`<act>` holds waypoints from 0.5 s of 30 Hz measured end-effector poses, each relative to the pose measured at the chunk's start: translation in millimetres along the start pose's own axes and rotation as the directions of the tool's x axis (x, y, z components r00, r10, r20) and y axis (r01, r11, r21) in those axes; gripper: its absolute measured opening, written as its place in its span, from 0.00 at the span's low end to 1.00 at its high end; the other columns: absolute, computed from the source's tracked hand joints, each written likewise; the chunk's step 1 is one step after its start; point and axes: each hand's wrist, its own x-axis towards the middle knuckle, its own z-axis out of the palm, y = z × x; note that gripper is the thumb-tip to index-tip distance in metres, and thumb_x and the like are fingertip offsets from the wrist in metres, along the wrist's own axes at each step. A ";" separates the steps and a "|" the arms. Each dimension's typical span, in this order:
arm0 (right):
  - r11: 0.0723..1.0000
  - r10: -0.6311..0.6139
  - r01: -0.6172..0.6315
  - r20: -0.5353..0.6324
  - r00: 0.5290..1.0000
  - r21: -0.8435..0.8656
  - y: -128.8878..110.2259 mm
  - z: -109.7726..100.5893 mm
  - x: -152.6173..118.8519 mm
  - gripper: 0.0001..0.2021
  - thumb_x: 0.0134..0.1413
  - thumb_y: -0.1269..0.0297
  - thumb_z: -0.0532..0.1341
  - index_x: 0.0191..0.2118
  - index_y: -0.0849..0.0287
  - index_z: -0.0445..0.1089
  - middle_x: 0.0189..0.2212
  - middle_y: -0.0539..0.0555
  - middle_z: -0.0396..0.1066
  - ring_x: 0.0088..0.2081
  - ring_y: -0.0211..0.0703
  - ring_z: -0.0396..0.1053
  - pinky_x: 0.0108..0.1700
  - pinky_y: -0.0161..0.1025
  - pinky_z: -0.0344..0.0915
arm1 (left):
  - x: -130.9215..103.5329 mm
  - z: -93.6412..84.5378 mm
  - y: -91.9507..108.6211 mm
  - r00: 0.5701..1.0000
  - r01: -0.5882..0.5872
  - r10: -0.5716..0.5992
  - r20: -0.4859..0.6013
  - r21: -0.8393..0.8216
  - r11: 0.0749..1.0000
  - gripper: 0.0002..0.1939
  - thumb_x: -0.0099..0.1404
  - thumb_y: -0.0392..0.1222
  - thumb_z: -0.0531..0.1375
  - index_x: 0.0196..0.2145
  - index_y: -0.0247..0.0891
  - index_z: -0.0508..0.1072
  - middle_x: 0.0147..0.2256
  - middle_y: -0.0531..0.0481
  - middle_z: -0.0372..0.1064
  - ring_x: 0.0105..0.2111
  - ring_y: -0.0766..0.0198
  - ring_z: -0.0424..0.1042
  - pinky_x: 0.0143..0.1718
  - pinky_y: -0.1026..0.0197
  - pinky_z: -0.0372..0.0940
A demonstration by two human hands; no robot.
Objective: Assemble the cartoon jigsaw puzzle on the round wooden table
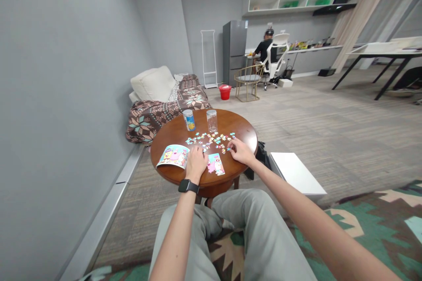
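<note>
On the round brown table (244, 129) lie several loose jigsaw pieces (217, 138). My left hand (197, 162), with a black watch at its wrist, rests palm down between a curved picture sheet (174, 156) and a partly joined puzzle (216, 164); its fingertips are near the joined part's left edge. My right hand (241, 151) is at the right side of the loose pieces, thumb and index finger pinched on a small blue piece. Behind the pieces stand a jar with a blue and yellow label (189, 120) and a clear jar (212, 121), both with silvery lids.
A sofa with a patterned cover (148, 116) stands behind the table on the left. A white box (296, 173) lies to the right. Farther back are a red bucket (225, 92), a gold-framed chair (248, 78) and a seated person (263, 49).
</note>
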 end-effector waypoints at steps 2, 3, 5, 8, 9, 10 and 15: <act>1.000 0.001 0.000 0.004 1.000 -0.021 -0.9 -0.7 0.1 0.09 0.47 0.76 0.57 0.34 0.56 0.67 0.33 0.51 0.66 0.36 0.41 0.68 0.43 0.38 0.64 | 0.4 0.3 -0.4 1.000 0.000 0.000 0.004 0.009 1.000 0.09 0.66 0.35 0.52 0.37 0.35 0.72 0.39 0.42 0.69 0.42 0.54 0.67 0.45 0.55 0.60; 0.999 0.001 -0.001 0.005 1.000 -0.033 -1.4 -1.0 0.1 0.09 0.47 0.76 0.57 0.34 0.56 0.67 0.32 0.51 0.66 0.36 0.41 0.67 0.43 0.38 0.64 | 0.5 0.7 -0.6 1.000 -0.001 0.001 0.007 0.013 1.000 0.09 0.66 0.36 0.52 0.37 0.35 0.72 0.39 0.42 0.69 0.42 0.54 0.67 0.45 0.55 0.60; 0.999 0.003 -0.002 0.007 1.000 -0.049 -2.2 -1.4 0.1 0.09 0.47 0.76 0.58 0.34 0.56 0.67 0.32 0.51 0.65 0.35 0.41 0.67 0.42 0.37 0.64 | 0.8 1.2 -1.0 1.000 -0.004 0.003 0.014 0.019 1.000 0.09 0.66 0.36 0.52 0.37 0.35 0.72 0.39 0.41 0.69 0.43 0.54 0.67 0.45 0.55 0.60; 0.999 0.008 -0.007 0.006 1.000 -0.054 -2.7 -1.3 0.0 0.09 0.47 0.76 0.58 0.34 0.56 0.67 0.32 0.51 0.66 0.35 0.41 0.67 0.41 0.37 0.63 | 0.6 1.0 -0.9 1.000 -0.008 0.008 0.015 0.018 1.000 0.10 0.66 0.36 0.52 0.38 0.35 0.73 0.40 0.41 0.69 0.43 0.54 0.67 0.45 0.55 0.60; 0.999 0.009 -0.009 0.006 1.000 -0.054 -2.7 -1.3 0.1 0.09 0.47 0.76 0.58 0.34 0.56 0.67 0.32 0.51 0.66 0.36 0.41 0.67 0.41 0.37 0.63 | 0.4 0.7 -0.8 1.000 -0.009 0.008 0.015 0.017 1.000 0.10 0.66 0.36 0.52 0.38 0.35 0.73 0.40 0.41 0.70 0.42 0.54 0.67 0.45 0.55 0.60; 0.999 0.010 -0.010 0.005 1.000 -0.053 -2.8 -1.2 0.1 0.08 0.47 0.76 0.58 0.34 0.56 0.67 0.32 0.51 0.66 0.36 0.42 0.67 0.41 0.37 0.63 | 0.1 0.5 -0.7 1.000 -0.009 0.009 0.016 0.014 1.000 0.10 0.67 0.36 0.51 0.38 0.35 0.73 0.40 0.41 0.70 0.42 0.54 0.67 0.45 0.55 0.60; 0.999 0.014 -0.014 -0.005 1.000 -0.049 -4.9 -2.6 0.3 0.09 0.47 0.75 0.58 0.34 0.56 0.67 0.31 0.50 0.66 0.35 0.42 0.67 0.42 0.37 0.63 | -0.1 1.5 -1.1 1.000 -0.004 0.004 0.011 0.001 1.000 0.11 0.67 0.36 0.51 0.37 0.35 0.74 0.40 0.41 0.70 0.43 0.54 0.67 0.45 0.55 0.60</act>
